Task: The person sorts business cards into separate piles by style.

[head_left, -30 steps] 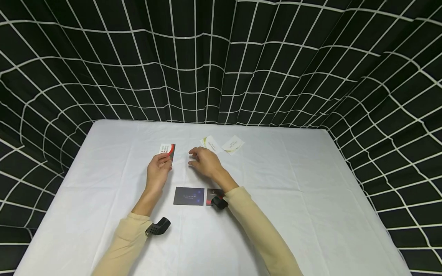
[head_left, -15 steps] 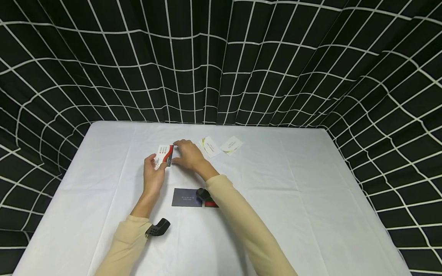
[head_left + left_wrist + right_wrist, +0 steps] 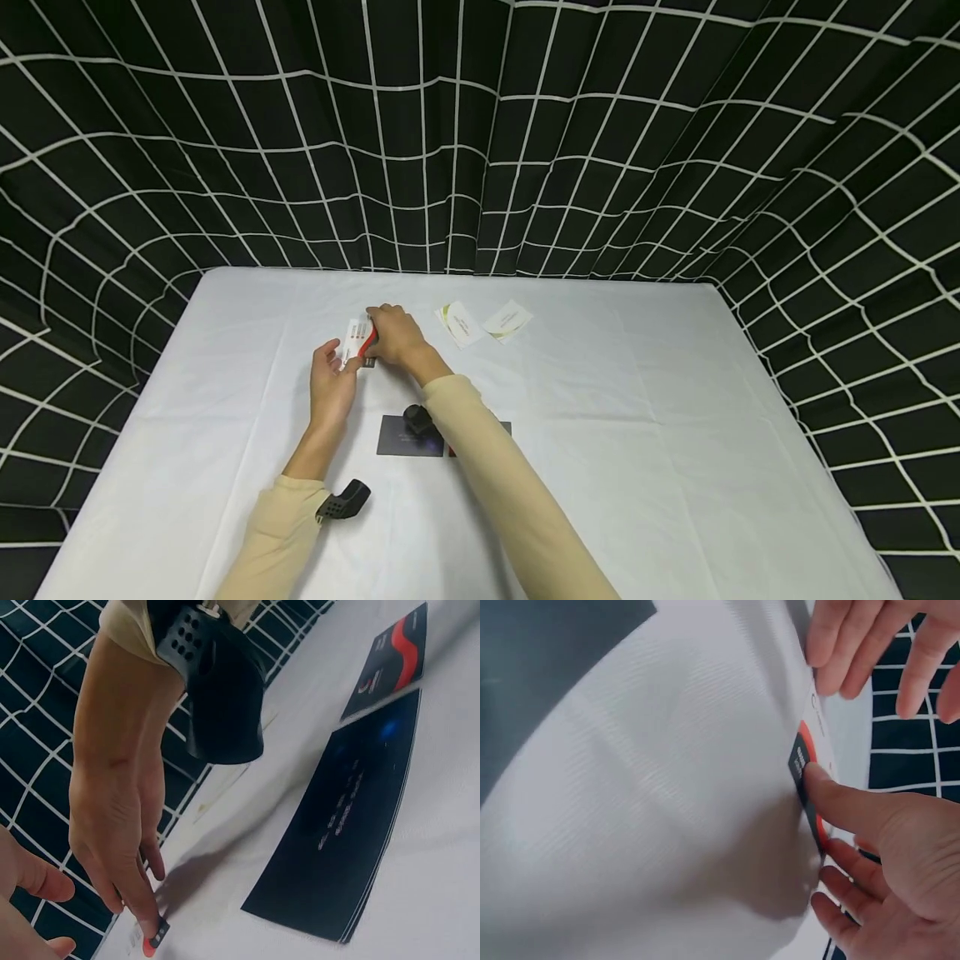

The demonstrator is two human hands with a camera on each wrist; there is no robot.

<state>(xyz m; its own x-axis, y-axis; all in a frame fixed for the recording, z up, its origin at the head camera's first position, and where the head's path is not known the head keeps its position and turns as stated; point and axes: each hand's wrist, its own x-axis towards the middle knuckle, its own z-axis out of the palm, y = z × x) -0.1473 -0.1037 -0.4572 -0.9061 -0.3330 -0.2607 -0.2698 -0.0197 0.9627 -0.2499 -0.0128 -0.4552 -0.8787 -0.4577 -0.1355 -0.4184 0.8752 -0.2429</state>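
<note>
Apparently, the right hand (image 3: 395, 335) pinches a red-and-white card (image 3: 354, 337) toward the counter's (image 3: 675, 375) far left corner; the left hand (image 3: 332, 390), fingers loosely spread, is beside it. Dark cards (image 3: 330, 817) seem arranged already; pale cards (image 3: 460, 323) probably await sorting.

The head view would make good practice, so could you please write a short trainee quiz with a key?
1. Multiple choice: what colour is the curved band on the white card touched by the left hand and the right hand? A blue, B red, C yellow.
2. True or false: the dark blue stack lies nearer the person than the white-and-green cards.
3. Short answer: in the head view, which sleeve partly hides the black-and-red card?

Key: 1 B; 2 true; 3 the right sleeve.
</note>
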